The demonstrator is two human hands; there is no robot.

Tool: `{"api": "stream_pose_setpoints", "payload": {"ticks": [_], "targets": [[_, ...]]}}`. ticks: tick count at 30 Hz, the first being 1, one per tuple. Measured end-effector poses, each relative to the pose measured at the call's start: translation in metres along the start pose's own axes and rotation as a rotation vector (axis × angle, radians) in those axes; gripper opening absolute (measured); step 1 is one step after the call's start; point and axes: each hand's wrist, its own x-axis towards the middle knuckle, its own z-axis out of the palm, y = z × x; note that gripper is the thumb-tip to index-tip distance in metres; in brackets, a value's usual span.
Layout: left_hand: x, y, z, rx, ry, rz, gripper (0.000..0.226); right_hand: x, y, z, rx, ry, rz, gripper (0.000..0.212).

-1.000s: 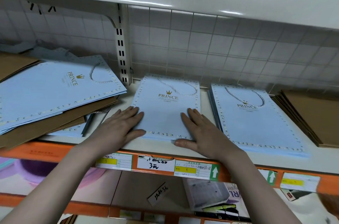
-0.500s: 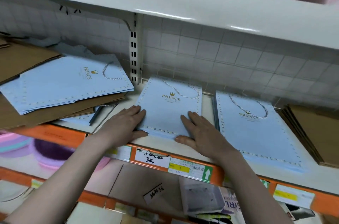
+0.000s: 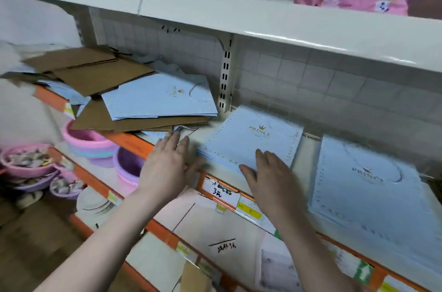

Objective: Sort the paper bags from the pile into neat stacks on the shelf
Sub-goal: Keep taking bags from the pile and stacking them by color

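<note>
Two stacks: your blue stack [image 3: 253, 141] and a second blue stack [image 3: 373, 186] lie squared side by side on the shelf [image 3: 308, 160], neater than the pile.
Pile: brown and blue paper bags [image 3: 134, 100] wait jumbled at the left, now fully in view as your head turned that way.
Right hand [image 3: 272, 181]: flat, fingers straight, pressing the near stack as before.
Left hand [image 3: 169, 162]: grip open, slid off the stack's edge toward the pile; likely the next bag.
</note>
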Motion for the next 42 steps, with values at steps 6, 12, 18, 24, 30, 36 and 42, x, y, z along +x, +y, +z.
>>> {"api": "stream_pose_setpoints", "payload": {"ticks": [6, 12, 18, 24, 30, 36, 42], "targets": [[-0.011, -0.044, -0.023, 0.065, 0.146, -0.139, 0.059, 0.019, -0.044, 0.005, 0.107, 0.06, -0.054, 0.06], [0.011, -0.102, -0.031, 0.047, 0.177, -0.149, 0.065, 0.056, -0.091, 0.011, 0.131, 0.078, -0.074, 0.057], [0.055, -0.184, -0.036, 0.014, 0.209, -0.125, 0.067, 0.098, -0.159, 0.027, 0.178, 0.104, 0.019, 0.057], [0.1, -0.238, -0.032, -0.014, 0.185, -0.027, 0.077, 0.12, -0.196, 0.041, 0.167, 0.159, 0.093, 0.055], [0.131, -0.256, -0.031, -0.051, 0.2, -0.024, 0.08, 0.148, -0.216, 0.041, 0.191, 0.152, 0.103, 0.056], [0.142, -0.297, -0.032, -0.059, 0.271, -0.104, 0.07, 0.188, -0.247, 0.04, 0.194, 0.19, 0.022, 0.059], [0.157, -0.364, -0.055, -0.039, 0.291, -0.192, 0.067, 0.223, -0.304, 0.045, 0.182, 0.232, -0.052, 0.056]]}}
